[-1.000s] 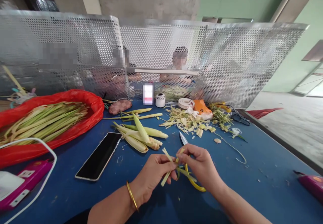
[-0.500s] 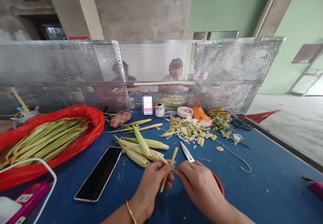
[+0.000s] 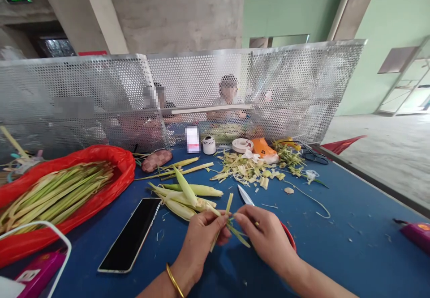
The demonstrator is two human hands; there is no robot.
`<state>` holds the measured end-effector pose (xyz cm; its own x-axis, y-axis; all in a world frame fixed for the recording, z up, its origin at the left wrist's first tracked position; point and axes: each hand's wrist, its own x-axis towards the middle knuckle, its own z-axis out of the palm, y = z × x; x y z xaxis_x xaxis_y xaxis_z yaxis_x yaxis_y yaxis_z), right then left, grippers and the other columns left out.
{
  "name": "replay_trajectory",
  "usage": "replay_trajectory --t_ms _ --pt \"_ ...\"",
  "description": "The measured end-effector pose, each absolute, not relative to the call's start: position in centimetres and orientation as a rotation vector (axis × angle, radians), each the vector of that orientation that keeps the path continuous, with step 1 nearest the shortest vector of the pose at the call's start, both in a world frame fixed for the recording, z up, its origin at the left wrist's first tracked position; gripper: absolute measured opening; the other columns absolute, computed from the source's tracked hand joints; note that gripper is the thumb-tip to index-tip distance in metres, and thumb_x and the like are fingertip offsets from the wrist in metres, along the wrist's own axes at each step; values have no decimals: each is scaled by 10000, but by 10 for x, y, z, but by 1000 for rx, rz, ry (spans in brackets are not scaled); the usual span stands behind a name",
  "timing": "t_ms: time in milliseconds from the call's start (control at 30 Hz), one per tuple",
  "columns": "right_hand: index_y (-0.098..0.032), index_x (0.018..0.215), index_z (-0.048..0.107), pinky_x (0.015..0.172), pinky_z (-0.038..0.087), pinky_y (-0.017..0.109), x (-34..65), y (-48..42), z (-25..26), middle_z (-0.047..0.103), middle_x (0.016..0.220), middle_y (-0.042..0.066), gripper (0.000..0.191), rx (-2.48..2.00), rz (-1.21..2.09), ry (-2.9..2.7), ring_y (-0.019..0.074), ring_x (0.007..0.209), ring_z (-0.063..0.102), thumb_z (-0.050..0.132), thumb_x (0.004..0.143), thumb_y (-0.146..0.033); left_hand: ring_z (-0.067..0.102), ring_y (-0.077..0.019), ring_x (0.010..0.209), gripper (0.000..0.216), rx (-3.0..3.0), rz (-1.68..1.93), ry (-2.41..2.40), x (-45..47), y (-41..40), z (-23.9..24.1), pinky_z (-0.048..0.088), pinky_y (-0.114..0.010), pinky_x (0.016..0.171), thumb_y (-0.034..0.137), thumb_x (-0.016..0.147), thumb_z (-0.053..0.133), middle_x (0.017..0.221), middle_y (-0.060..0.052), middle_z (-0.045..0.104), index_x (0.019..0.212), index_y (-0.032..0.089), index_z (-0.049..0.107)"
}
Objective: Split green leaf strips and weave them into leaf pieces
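Note:
My left hand is closed, with thumb and fingers pinching crossed pale-green leaf strips. One strip stands up above the thumb, and others hang down to the right. Close beside it, my right hand is closed, its thumb and forefinger pinching at the strips' end. A pair of scissors shows its blade beyond the right hand and a red handle at its side; I cannot tell whether the palm holds it. Several husk-like, pointed green pieces lie just beyond my left hand.
A red bag full of long leaf strips stands at left, a dark phone beside it. Cut scraps, a tape roll and an orange packet lie ahead. A perforated metal screen separates people opposite.
My right hand has turned slightly, opening a small gap between thumb and palm. More green strip ends now fan out below the fingers. The view has shifted slightly.

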<state>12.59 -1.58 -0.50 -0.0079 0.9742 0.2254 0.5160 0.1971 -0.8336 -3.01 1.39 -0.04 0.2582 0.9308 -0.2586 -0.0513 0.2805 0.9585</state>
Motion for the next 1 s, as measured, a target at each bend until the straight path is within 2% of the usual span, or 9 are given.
replay_trajectory --t_ms 100,167,333,567,733,833,1000 --pt "-190 708 570 525 403 228 127 -5 -10 562 613 -23 266 -1306 1029 -1345 122 543 515 569 843 -419 520 -101 474 434 1125 738 1050 -30 10 3 413 -216 520 545 648 725 521 -30 624 683 114 687" --pt "-184 658 551 521 410 222 126 -2 -15 542 581 -34 240 -1213 1123 -1287 111 519 504 597 818 -357 513 -97 466 467 1151 670 1059 -29 9 2 419 -215 520 575 642 714 511 -28 620 699 112 693" --pt "-173 645 590 525 391 212 123 -5 -19 538 551 -36 191 -1209 999 -1313 104 529 492 589 817 -255 525 -95 473 462 1183 600 1068 -29 11 -1 435 -216 536 572 626 726 520 -32 633 670 114 682" --pt "-166 631 590 593 414 245 131 -2 -5 550 573 -18 288 -1161 980 -1242 119 575 502 595 833 -371 554 -97 497 360 1071 685 1027 -30 9 1 428 -218 543 434 679 726 645 -38 690 865 128 687" --pt "-167 765 657 574 425 254 128 -2 -12 604 638 -14 225 -1150 1090 -1230 136 598 553 702 745 -386 575 -112 531 274 1203 803 1104 -31 9 5 448 -236 568 386 693 697 712 -50 707 794 132 714" --pt "-166 748 679 623 465 274 126 -1 -19 655 721 16 193 -1140 1177 -1280 166 669 622 719 737 -355 599 -139 577 236 1239 843 1143 -30 11 6 472 -248 587 341 682 696 719 -53 715 807 141 709" --pt "-179 707 696 652 473 279 126 -1 -22 650 768 29 193 -1196 925 -1399 166 705 607 679 783 -356 576 -150 530 236 1311 848 1201 -30 13 6 463 -256 556 382 684 698 594 -40 673 677 151 651"
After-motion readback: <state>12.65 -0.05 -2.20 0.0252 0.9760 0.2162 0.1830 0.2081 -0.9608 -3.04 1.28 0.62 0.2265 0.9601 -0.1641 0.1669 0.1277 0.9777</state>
